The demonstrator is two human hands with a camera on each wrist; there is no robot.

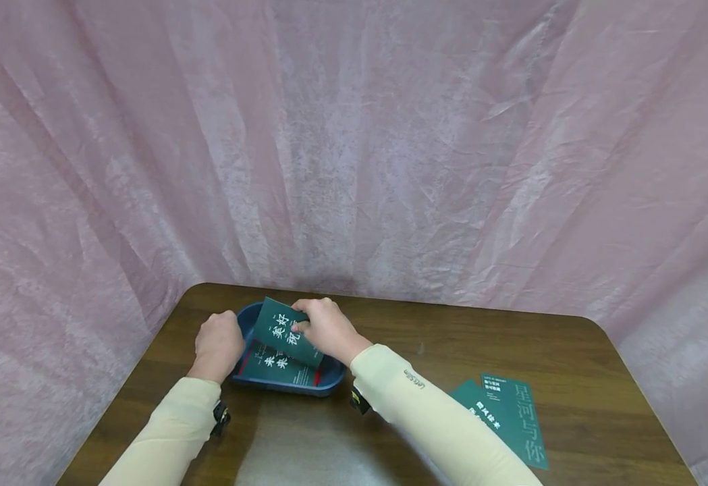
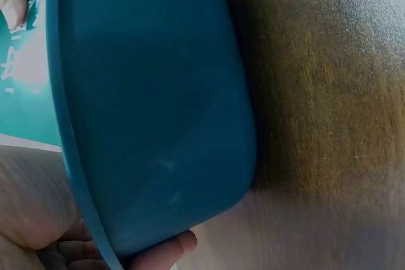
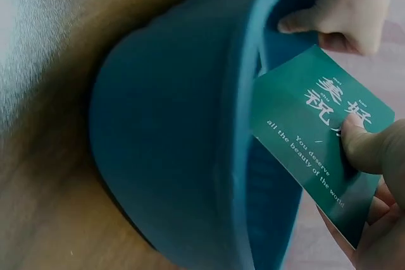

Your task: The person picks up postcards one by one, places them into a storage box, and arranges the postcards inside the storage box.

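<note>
A blue plastic basin [image 1: 281, 387] stands at the left of the table, with a dark green card [image 1: 264, 366] with red ends lying in it. My left hand [image 1: 220, 343] grips the basin's left end; in the left wrist view a fingertip [image 2: 166, 252] curls under the outside of the rim. Over the basin my right hand [image 1: 328, 329] pinches a green card [image 3: 300, 115] printed with white characters and English lines. Its thumb [image 3: 362, 147] lies across the printed face, and the card slants down toward the basin's inside.
Two more green cards [image 1: 518, 422] overlap on the right side of the brown wooden table [image 1: 426, 344], partly covered by the right sleeve. A pink curtain [image 1: 354, 148] hangs behind the table's far edge and along both sides.
</note>
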